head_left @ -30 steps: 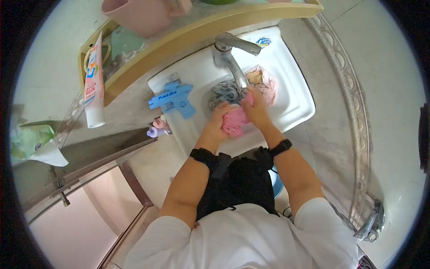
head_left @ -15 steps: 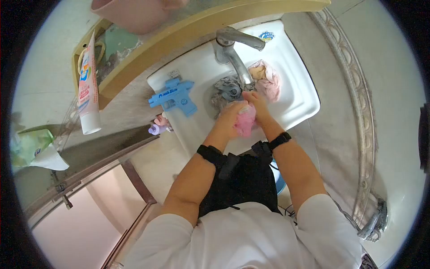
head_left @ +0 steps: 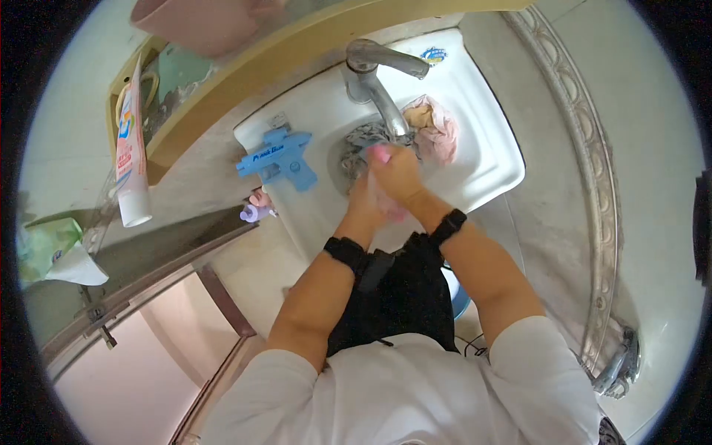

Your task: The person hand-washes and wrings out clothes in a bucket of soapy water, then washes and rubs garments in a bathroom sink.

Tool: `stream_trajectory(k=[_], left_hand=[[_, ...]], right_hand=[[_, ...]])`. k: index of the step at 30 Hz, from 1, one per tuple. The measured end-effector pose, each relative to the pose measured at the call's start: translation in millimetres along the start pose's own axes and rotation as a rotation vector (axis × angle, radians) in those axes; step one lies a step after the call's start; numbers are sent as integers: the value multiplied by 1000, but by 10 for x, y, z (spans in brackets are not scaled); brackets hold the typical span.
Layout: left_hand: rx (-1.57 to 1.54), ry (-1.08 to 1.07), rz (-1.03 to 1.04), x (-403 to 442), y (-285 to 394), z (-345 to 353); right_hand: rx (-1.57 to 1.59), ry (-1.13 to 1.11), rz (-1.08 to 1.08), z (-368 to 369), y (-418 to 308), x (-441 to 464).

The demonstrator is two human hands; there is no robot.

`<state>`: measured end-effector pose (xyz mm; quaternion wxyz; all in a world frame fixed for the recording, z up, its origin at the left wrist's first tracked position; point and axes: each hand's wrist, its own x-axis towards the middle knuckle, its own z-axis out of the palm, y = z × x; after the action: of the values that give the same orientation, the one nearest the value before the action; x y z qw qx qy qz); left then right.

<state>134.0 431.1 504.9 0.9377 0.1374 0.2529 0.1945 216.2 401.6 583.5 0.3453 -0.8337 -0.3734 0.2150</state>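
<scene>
Over the front part of the white sink (head_left: 486,174), both my hands are closed on a small pink cloth (head_left: 394,211). My left hand (head_left: 363,202) grips it from the left, its fingers mostly hidden. Across the top, my right hand (head_left: 399,174) wraps round the cloth, and a bit of pink pokes out by its fingers. The metal faucet (head_left: 386,110) has its spout just beyond my hands. Below the spout lies a wet grey patterned cloth (head_left: 361,144), partly covered by my hands. A crumpled pale pink cloth (head_left: 439,132) rests in the basin to the right.
On the sink's left ledge lies a blue toy gun (head_left: 285,159), with a small purple bottle (head_left: 256,213) beyond the edge. A yellowish shelf (head_left: 297,55) curves above, holding a pink container (head_left: 204,26) and a toothpaste tube (head_left: 130,159). A green packet (head_left: 52,248) hangs at left.
My right hand has moved left and over the pink cloth, now covering more of it. The cloth looks more bunched between my hands. The view has shifted slightly.
</scene>
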Motion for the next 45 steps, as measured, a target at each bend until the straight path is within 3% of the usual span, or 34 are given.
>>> stream_trajectory(k=[1, 3, 5, 6, 7, 8, 9, 10, 11, 13, 14, 16, 18, 19, 21, 22, 23, 24, 25, 26, 27, 28, 29, 31, 33, 34, 35, 36, 37, 39, 41, 42, 44, 45], left_hand=[[-291, -538, -159, 94, -59, -66], [-577, -1070, -321, 44, 36, -32], [115, 123, -406, -195, 289, 296], [116, 125, -413, -213, 272, 206], [368, 75, -113, -185, 273, 126], [484, 43, 40, -139, 272, 48], [600, 29, 196, -111, 295, 27], [350, 149, 73, -70, 356, 108], [101, 266, -56, -62, 365, 148], [51, 230, -74, -41, 319, 156], [5, 196, -87, -30, 299, 155], [-85, 132, -125, -51, 211, 150], [-126, 83, -151, -8, 237, 131], [-172, -311, -364, -19, 325, -17], [-207, -713, -580, 41, 291, -232], [305, -465, -362, 62, 158, -351], [542, -329, -221, 76, 85, -492], [787, -168, -116, 61, 49, -540], [681, -56, -6, 31, 134, -449], [622, 3, 48, 4, 207, -350], [566, 58, 106, -25, 286, -236], [333, 92, 40, -40, 359, -116], [100, 121, -29, -38, 408, 13], [-9, 110, -100, 147, 316, -102], [-111, 106, -168, 182, 218, -159], [-174, -65, -95, 132, 157, -68], [-236, -227, -23, 51, 136, -10], [-234, -215, -29, -42, 239, 86], [-41, -210, -289, -47, 433, 223], [155, -194, -557, -63, 472, 217], [615, 158, -430, 42, 301, -62], [613, 163, -431, -39, 360, 5], [728, 342, -212, -217, 579, 241], [727, 340, -206, -212, 571, 182]], right_hand=[[157, 5, 240, 44, 179, 126], [197, 12, 247, 101, 466, 126], [217, 12, 244, 54, 694, 167], [288, 0, 273, 46, 773, 140], [359, -11, 290, 1, 710, 170], [356, -13, 286, 5, 631, 123], [532, 13, 65, -62, 325, -13], [703, 41, -153, -78, 102, -143], [699, 41, -143, -23, 5, -240], [91, 26, -434, 62, -140, -307], [89, 26, -433, 69, -182, -265], [-51, 33, -85, 49, -182, -167], [65, 128, 29, 118, 29, -22], [186, 208, 141, 152, 117, 18], [116, 138, 246, 106, 324, 112], [40, 47, 345, 41, 400, 107], [36, 35, 339, -25, 472, 74], [352, -14, 381, -76, 519, 30], [669, -66, 419, -84, 498, 8], [667, -80, 417, -42, 457, -47], [705, -72, 245, -13, 380, -142], [739, -57, 74, -9, 264, -224], [735, -55, 75, 2, 149, -279], [151, 89, -405, -1, -157, -341], [45, 79, -292, 58, -195, -307], [-59, 68, -182, 84, -176, -275], [-52, 62, -173, 103, -144, -237], [111, 90, -22, 118, -70, -174], [270, 128, 112, 117, 19, -52], [173, 157, 129, 89, 284, -42], [73, 186, 134, 77, 712, 1], [108, 215, 88, 98, 986, -14], [144, 250, 27, 15, 967, 32], [369, 286, 162, -181, 721, 23]])
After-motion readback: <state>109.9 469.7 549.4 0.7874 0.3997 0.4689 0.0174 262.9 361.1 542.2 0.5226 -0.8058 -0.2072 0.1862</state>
